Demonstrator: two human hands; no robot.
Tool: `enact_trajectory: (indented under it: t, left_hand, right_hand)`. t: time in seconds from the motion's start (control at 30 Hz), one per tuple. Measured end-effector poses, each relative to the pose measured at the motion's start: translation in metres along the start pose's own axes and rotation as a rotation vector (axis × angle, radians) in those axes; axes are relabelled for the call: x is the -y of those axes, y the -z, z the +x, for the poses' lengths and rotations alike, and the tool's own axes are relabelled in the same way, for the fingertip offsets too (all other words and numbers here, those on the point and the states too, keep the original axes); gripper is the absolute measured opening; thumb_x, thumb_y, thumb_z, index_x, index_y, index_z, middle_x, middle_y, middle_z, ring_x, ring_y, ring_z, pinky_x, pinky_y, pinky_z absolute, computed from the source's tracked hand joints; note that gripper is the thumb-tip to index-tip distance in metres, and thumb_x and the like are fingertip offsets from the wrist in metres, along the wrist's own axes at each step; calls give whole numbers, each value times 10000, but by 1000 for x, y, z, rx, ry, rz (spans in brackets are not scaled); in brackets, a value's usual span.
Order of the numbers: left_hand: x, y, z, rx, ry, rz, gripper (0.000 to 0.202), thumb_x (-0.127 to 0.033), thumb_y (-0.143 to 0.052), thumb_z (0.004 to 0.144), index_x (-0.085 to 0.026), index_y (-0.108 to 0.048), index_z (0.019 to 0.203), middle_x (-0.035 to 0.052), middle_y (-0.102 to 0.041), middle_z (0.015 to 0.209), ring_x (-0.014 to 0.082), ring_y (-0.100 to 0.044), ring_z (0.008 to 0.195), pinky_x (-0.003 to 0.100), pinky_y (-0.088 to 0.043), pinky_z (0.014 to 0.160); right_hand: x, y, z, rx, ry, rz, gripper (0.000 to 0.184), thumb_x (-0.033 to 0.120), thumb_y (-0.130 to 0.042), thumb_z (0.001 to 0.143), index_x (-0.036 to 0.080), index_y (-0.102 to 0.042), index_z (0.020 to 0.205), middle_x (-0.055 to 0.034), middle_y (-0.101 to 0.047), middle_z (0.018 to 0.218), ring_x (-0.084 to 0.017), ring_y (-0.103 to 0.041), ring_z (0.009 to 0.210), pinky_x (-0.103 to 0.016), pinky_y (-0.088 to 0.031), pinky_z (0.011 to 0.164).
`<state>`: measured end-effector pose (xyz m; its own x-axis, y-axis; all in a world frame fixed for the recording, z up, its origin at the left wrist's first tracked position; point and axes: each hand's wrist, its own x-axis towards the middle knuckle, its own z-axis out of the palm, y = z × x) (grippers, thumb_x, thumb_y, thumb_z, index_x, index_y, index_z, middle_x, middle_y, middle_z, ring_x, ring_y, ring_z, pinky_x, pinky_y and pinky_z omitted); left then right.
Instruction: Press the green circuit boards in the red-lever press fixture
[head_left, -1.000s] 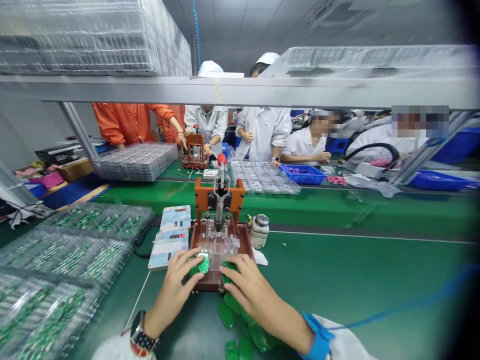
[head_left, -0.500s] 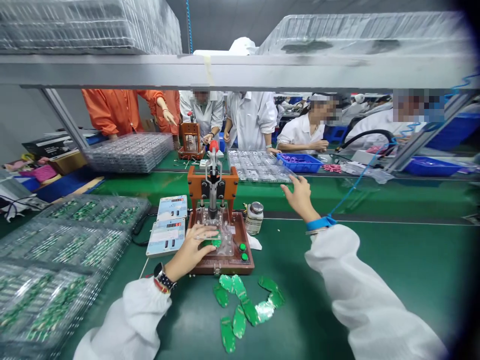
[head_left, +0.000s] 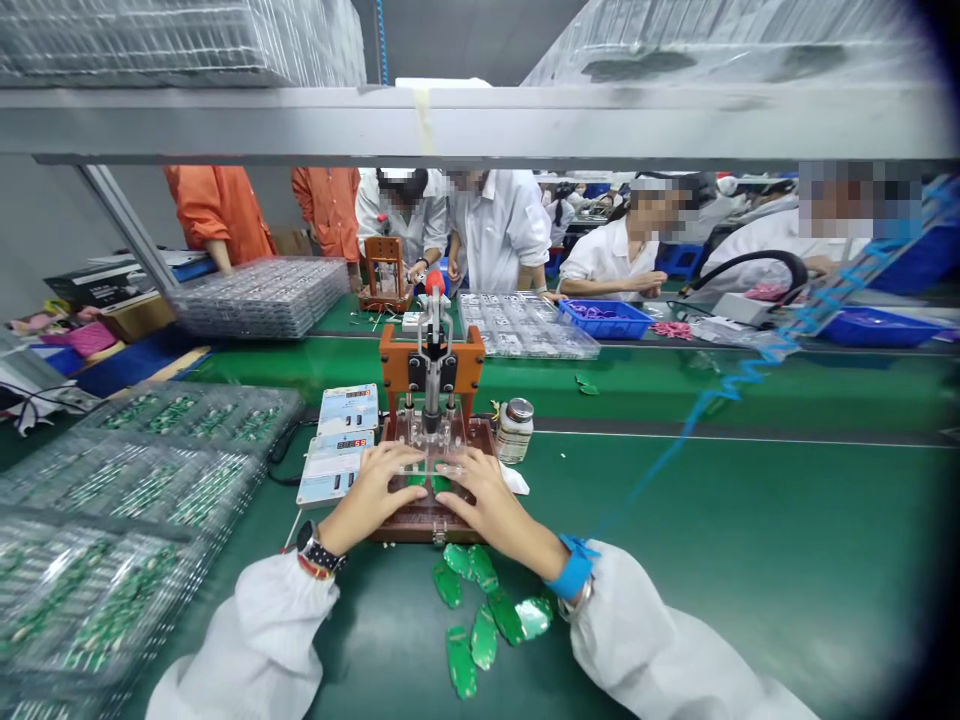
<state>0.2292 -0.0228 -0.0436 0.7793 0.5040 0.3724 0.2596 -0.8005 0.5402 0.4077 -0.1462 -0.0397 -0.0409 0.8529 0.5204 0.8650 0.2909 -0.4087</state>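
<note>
My left hand (head_left: 379, 488) and my right hand (head_left: 486, 502) both rest on the front of a brown press fixture (head_left: 431, 420) with a clear plate and a red-knobbed lever (head_left: 433, 285). Both hands have their fingers stretched out flat, and the fingertips meet over a small green circuit board (head_left: 433, 484) seated in the fixture. Neither hand grips anything. Several loose green circuit boards (head_left: 480, 610) lie on the green mat just in front of the fixture, between my wrists. A blue wrist strap (head_left: 571, 568) with a coiled cord is on my right wrist.
Clear trays of green boards (head_left: 127, 490) fill the left side. Two counter boxes (head_left: 341, 445) stand left of the fixture, a small jar (head_left: 516, 430) right of it. One green board (head_left: 587, 385) lies on the belt beyond. Several people work across the line under a shelf (head_left: 480, 120).
My right hand has come back from reaching out over the belt and now lies on the fixture beside my left hand. A green board now lies on the belt.
</note>
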Motion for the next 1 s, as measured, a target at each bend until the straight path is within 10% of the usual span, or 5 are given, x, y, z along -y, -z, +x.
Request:
enact_trajectory:
  t: [0.43, 1.0]
  left_hand:
    - [2, 14, 0, 84, -93, 143, 258, -313, -640, 883, -244, -664, 1130, 47, -653, 1190, 275, -480, 1161, 464, -325, 986]
    - [-3, 12, 4, 128, -328, 489, 224, -266, -647, 879, -256, -664, 1103, 62, -596, 1168, 282, -465, 1118, 464, -352, 969]
  right_hand:
    - [4, 19, 6, 232, -45, -76, 197, 190, -608, 904, 200, -665, 1093, -74, -585, 1247, -258, -461, 1173, -416, -395, 960]
    - [4, 8, 0, 186, -78, -105, 233, 122, -603, 876, 194, -637, 1094, -61, -583, 1265, -292, -433, 1212, -485, -405, 989]
